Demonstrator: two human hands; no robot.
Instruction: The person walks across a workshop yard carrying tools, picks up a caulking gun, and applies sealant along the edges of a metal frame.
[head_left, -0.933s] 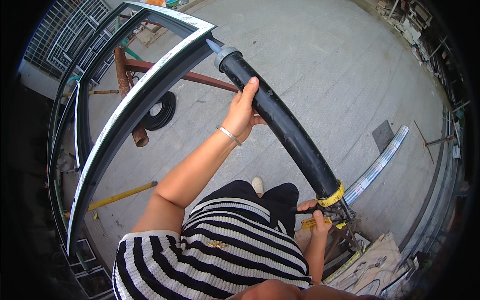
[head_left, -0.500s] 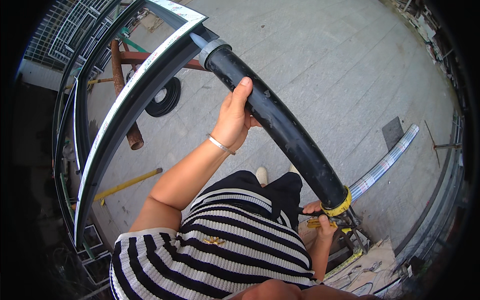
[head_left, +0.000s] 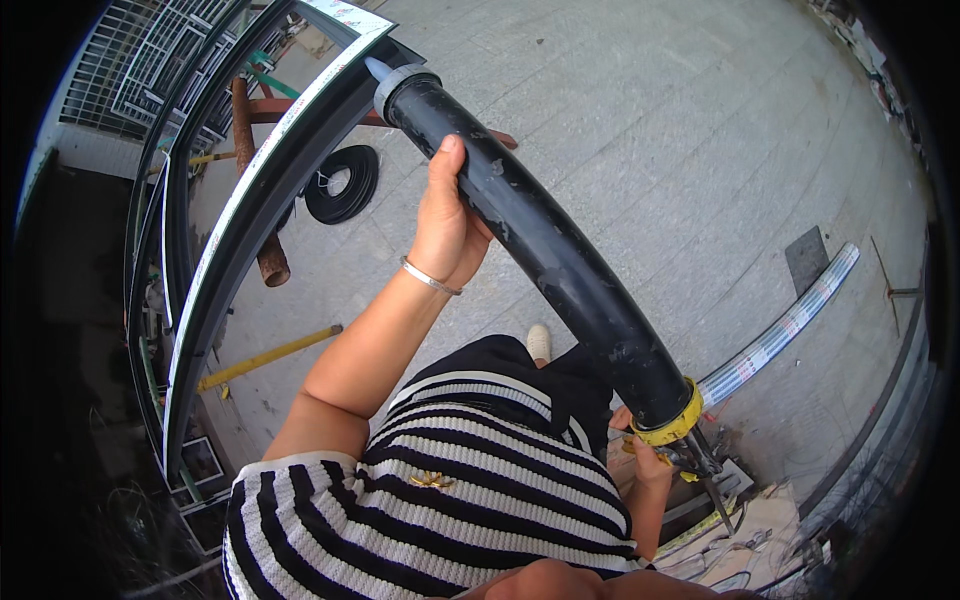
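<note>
A long black caulking gun [head_left: 545, 235] slants across the view from upper left to lower right. My left hand [head_left: 446, 215] wraps around its barrel from below, thumb along the near side. At the lower right, my right hand [head_left: 645, 462] is closed on the yellow handle behind the yellow end ring [head_left: 672, 418]; part of that hand is hidden. The pale nozzle [head_left: 378, 70] beyond the grey collar [head_left: 402, 84] is at the dark inner edge of a window frame [head_left: 225, 215] with white film strips. Whether the tip touches it, I cannot tell.
A rusty pipe [head_left: 273, 262], a coil of black strip [head_left: 345, 186] and a yellow bar [head_left: 270, 357] lie beyond the frame on the left. To the right, a film-wrapped profile [head_left: 785, 330] lies by a dark flat piece [head_left: 808, 262]. Clutter [head_left: 725, 555] fills the lower right.
The gun's nozzle end has shifted slightly left and up along the frame, my left hand moving with it. The whole view has shifted a little too.
</note>
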